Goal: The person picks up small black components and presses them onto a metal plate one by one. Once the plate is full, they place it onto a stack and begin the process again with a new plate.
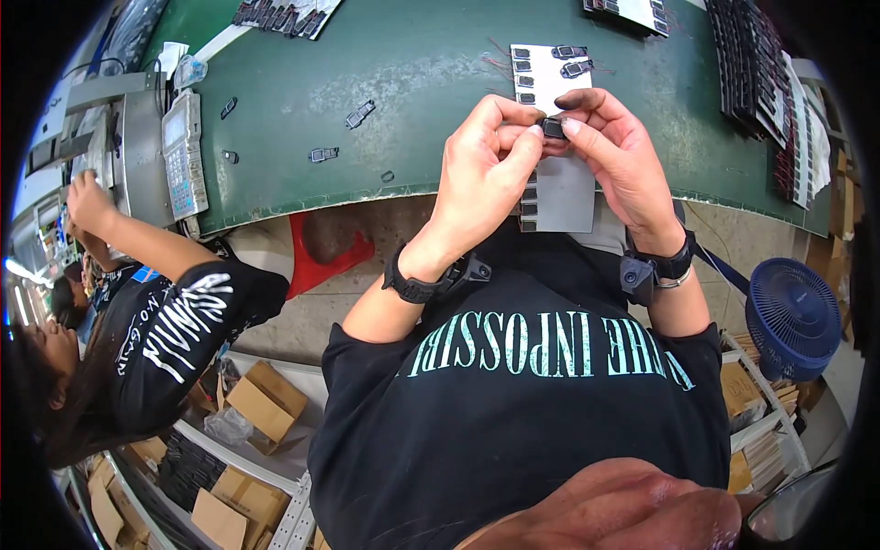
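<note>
Small black rectangular part [554, 128] clamped between fingers of left hand [486, 165] and right hand [625, 163], neither nearer. Sits over flat white-and-grey rectangular card [566, 197]; long axis looks roughly hand-to-hand.

Lit brightly and fairly evenly over the left hand [481, 160] and right hand [625, 158], with only soft shading in the palms. Low in contrast on the black piece [554, 128] between them. Palest on the white sheet [548, 78] just beyond the hands; mottled on the green table [275, 101] to their left, from glare or wear, hard to say which. Dimmer on the floor [348, 302] below that. Glaring at the white lights [26, 271], far left of the hands. Bowed by the fisheye toward the rim, bending the shelves [247, 464] below left, then lost in black corners.
</note>
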